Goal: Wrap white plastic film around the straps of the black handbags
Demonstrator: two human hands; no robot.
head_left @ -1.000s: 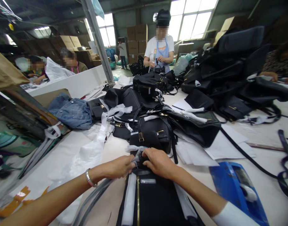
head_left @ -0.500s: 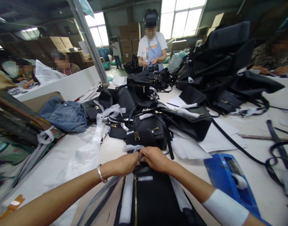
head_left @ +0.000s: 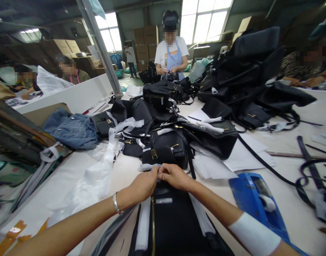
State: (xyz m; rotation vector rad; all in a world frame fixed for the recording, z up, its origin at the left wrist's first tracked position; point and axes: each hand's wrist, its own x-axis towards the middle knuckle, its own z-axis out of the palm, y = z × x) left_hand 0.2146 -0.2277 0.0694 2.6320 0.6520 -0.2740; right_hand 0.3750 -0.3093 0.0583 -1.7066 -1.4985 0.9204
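Note:
A black bag [head_left: 176,224] lies before me, with a gold zipper [head_left: 153,224] down its left part and white wrapping on its straps [head_left: 143,227]. At its top end, my left hand [head_left: 145,183] and my right hand [head_left: 173,176] meet with fingers pinched together. Both hold a piece of translucent wrapping [head_left: 150,167] around the bag's top; what exactly sits between the fingertips is mostly hidden. Just beyond my hands rests a small black flap pouch with a gold buckle [head_left: 154,153].
Black bags and straps [head_left: 163,117] are heaped ahead, with a taller pile [head_left: 242,67] to the right. A blue tape dispenser [head_left: 258,202] stands at my right, near white paper sheets [head_left: 213,167]. A denim garment [head_left: 70,129] lies left. A co-worker [head_left: 172,57] stands across the table.
My hands stay at the bag's top end, fingertips drawn a little closer together and slightly higher. Less of the translucent wrapping shows between them. The view has shifted slightly.

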